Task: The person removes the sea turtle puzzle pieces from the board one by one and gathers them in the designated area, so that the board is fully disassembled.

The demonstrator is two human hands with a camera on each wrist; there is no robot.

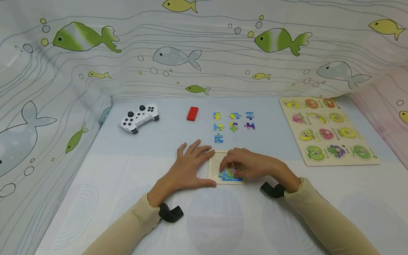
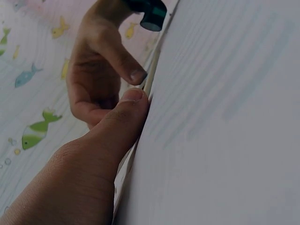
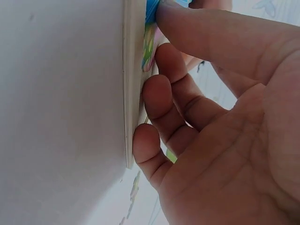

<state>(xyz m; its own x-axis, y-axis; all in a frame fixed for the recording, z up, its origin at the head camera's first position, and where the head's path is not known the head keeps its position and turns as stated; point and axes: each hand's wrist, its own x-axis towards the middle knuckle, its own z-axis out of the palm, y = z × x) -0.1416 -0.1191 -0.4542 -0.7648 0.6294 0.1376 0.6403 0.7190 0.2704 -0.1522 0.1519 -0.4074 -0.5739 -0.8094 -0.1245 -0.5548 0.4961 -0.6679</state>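
A shallow wooden puzzle tray lies in front of me, with joined blue puzzle pieces along its near side. With its fingers spread, my left hand steadies the tray's left side, thumb at the near corner and fingertips at the far one. My right hand is over the pieces with curled fingers, thumb and index finger on a puzzle piece. In the right wrist view the thumb presses this blue piece and the other fingertips rest near the tray's edge. The right hand partly covers the pieces.
Several loose puzzle pieces lie in rows beyond the tray. A red block and a white game controller sit farther left. At the right lies a wooden fruit board. A fish-patterned curtain stands behind the table.
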